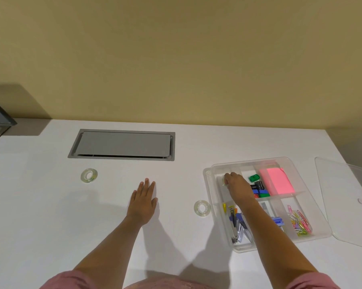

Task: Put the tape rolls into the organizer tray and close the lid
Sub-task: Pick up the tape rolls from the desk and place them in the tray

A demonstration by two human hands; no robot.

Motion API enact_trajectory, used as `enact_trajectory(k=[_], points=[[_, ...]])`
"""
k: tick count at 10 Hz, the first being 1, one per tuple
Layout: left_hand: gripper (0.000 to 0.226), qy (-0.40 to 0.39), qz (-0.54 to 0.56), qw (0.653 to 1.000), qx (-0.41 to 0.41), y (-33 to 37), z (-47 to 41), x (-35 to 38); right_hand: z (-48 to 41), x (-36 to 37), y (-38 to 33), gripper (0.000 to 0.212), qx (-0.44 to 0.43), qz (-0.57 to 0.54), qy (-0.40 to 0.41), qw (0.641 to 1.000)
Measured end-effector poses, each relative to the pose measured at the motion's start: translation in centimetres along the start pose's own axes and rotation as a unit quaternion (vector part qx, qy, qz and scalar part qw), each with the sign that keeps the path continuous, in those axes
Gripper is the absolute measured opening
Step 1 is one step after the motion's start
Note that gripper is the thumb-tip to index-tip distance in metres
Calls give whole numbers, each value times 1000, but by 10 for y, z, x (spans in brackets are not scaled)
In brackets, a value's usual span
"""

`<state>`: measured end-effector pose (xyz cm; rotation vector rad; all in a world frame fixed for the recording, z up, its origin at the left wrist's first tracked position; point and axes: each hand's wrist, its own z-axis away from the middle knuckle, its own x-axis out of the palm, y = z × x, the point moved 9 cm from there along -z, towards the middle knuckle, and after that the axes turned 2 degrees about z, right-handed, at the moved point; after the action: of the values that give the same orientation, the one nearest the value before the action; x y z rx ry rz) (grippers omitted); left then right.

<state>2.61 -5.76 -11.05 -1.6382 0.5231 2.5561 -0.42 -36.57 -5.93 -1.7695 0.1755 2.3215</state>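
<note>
Surface: white surface [50, 205] against a yellowish wall, with a grey hatch [121, 144] set into it near the back.
Right hand: right hand [237, 187] is down inside the organizer tray [280, 241], far-left compartment, fingers pinched on something clear that looks like a tape roll [224, 181], mostly hidden so can't swear to it.
Left hand: left hand [143, 202] lies flat and open on the surface, palm down, holding nothing.
Tray contents: pink sticky-note pad [277, 182] in the far-right compartment; binder clips [257, 186] in green, black and blue in the far middle one; coloured paper clips [298, 223] near right; a stapler and some pens [237, 226] in the long left compartment; a small blue box [279, 221] by the forearm.
Loose tape rolls: two on the surface, near roll [202, 208] just beside the tray's left wall, far roll [89, 175] well off to the left, in front of the hatch.
Lid: one clear lid [346, 201], off the tray, lying to its right.
</note>
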Motion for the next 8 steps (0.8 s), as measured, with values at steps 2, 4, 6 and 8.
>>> enact_trajectory(k=[2,4,6,8], points=[[58,0,2,1000,3,-1,0,1,2,-4,-2,21,19,-5,13,1000],[57,2,0,1000,5,1,2,-1,19,-36,-13,16,50,-137,145,979],[58,3,0,1000,7,4,14,3,37,-62,-63,17,-53,-157,223,961],[58,-2,-4,1000,15,6,31,9,45,-23,-106,33,-123,-95,101,983]])
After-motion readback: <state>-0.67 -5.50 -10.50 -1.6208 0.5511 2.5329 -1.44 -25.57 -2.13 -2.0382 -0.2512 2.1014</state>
